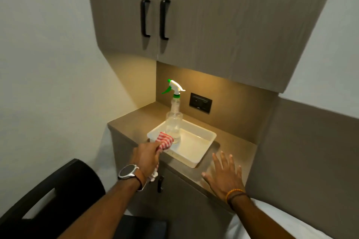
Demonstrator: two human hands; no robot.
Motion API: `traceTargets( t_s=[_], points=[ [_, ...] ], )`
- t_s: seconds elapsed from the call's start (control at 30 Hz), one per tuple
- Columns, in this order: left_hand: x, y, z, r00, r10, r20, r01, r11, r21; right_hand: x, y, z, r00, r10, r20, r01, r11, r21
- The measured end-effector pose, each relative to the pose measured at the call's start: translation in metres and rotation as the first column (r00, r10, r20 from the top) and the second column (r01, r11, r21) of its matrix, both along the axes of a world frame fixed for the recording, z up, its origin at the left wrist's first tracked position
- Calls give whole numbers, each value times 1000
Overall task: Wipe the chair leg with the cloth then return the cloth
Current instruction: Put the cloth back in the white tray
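Observation:
My left hand (146,156) grips a red-and-white checked cloth (164,140) at the near left corner of a white plastic tray (196,161); one end of the cloth lies over the tray's rim and another end hangs below my palm. My right hand (223,175) hovers flat with fingers spread over the brown countertop (231,147), right of the tray, holding nothing. A black chair (64,190) shows its backrest and seat at the lower left; its legs are out of view.
A clear spray bottle (173,120) with a white and green trigger stands in the tray's far left corner. A black wall socket (200,102) sits behind it. Upper cabinets (213,25) with black handles hang overhead. A white bed edge (291,225) lies at the lower right.

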State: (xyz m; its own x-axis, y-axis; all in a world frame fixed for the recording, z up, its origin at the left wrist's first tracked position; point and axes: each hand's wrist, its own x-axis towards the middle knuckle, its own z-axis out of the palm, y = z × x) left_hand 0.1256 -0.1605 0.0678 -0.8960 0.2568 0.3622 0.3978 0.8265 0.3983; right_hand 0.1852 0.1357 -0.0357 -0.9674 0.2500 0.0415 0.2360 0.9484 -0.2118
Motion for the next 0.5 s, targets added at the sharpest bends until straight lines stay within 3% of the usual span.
traceTargets(
  t_s=[0.17,0.4,0.5],
  points=[
    [-28,72,-12,990,-106,90,111,992,-54,-1,17,-52,971,-7,240,19,999,-49],
    [-97,148,-24,986,-148,-79,104,908,-406,-9,7,-80,979,-18,205,12,1000,29],
    [-123,175,-31,974,-212,-84,164,908,-386,-11,10,-80,973,-1,229,-2,1000,15]
  ],
)
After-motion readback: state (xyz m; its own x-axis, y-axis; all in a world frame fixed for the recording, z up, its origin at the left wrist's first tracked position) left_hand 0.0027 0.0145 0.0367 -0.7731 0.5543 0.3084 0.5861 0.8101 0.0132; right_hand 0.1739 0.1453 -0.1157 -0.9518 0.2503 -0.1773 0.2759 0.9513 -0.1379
